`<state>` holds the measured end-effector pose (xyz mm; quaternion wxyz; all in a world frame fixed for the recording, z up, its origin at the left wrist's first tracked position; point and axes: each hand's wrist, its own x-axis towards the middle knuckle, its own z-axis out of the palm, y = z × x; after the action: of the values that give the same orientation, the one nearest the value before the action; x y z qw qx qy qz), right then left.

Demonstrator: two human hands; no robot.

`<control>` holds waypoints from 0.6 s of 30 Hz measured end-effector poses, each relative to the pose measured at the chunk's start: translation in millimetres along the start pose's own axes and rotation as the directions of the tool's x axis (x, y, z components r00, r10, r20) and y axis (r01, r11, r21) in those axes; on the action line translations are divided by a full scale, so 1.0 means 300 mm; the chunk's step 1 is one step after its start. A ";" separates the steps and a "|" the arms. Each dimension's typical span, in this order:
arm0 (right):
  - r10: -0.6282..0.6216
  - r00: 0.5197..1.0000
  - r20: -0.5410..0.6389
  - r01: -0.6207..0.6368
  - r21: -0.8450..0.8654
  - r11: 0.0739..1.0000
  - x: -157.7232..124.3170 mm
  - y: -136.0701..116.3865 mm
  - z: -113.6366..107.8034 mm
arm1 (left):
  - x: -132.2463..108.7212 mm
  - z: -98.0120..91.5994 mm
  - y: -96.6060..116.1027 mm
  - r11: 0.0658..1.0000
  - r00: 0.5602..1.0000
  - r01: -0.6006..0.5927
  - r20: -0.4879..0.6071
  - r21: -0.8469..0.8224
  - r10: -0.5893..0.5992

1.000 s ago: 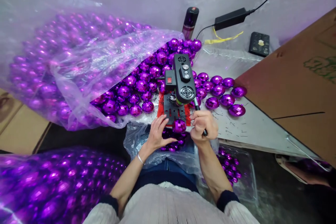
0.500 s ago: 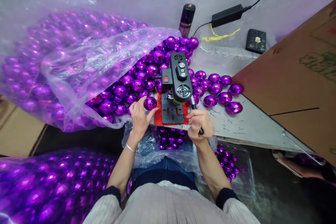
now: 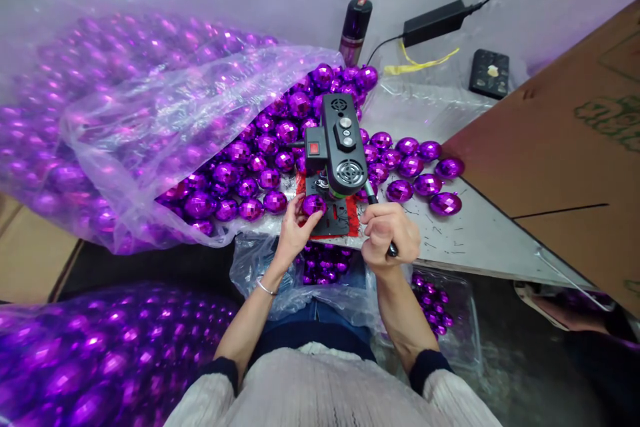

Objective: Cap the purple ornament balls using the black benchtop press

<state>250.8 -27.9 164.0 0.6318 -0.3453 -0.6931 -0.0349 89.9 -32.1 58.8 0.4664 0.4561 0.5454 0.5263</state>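
Between the thumb and fingers of my left hand (image 3: 295,232) is a shiny purple faceted bauble (image 3: 314,205). It is over the left part of the black slotted base plate (image 3: 334,223), in front of the head of a black drill-like machine (image 3: 345,140). My right hand (image 3: 390,235) is wrapped round the black grip of the machine's lever (image 3: 371,195), on the right side. Red sheeting (image 3: 354,213) lies under the base plate. What sits directly beneath the machine's head is mostly hidden.
A clear plastic bag (image 3: 150,113) of purple baubles fills the left, spilling toward the machine. Several loose baubles (image 3: 411,165) lie to the right, before a cardboard box (image 3: 560,147). Behind stand a dark spray can (image 3: 356,30) and a power adapter (image 3: 434,23).
My left hand has closed on a bauble and carried it right, over the base plate. My right hand, still on the lever, has shifted slightly right.
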 end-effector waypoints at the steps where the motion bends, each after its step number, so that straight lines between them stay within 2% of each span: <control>1: 0.000 1.000 -0.004 0.000 0.001 1.000 -0.002 0.001 0.001 | 0.007 0.004 -0.006 0.998 1.000 -0.027 0.009 0.052 0.027; 4: -0.008 1.000 -0.006 0.008 0.002 1.000 -0.012 0.004 0.002 | 0.023 0.005 -0.016 0.954 0.988 -0.153 0.043 0.257 0.147; 7: -0.018 1.000 0.010 0.018 -0.002 1.000 -0.019 0.006 -0.002 | 0.035 -0.002 -0.019 0.850 0.948 -0.315 0.103 0.423 0.301; 12: -0.013 1.000 0.025 0.013 -0.009 1.000 -0.025 0.008 -0.007 | 0.044 -0.001 -0.030 0.732 0.876 -0.470 0.163 0.494 0.453; 18: -0.006 1.000 0.011 0.006 0.011 1.000 -0.027 0.007 -0.002 | 0.042 0.001 -0.029 0.657 0.841 -0.528 0.227 0.538 0.490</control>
<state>252.2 -30.3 156.0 0.6299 -0.3399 -0.6977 -0.0310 88.3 -19.9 49.8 0.1547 0.7262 0.5147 0.4286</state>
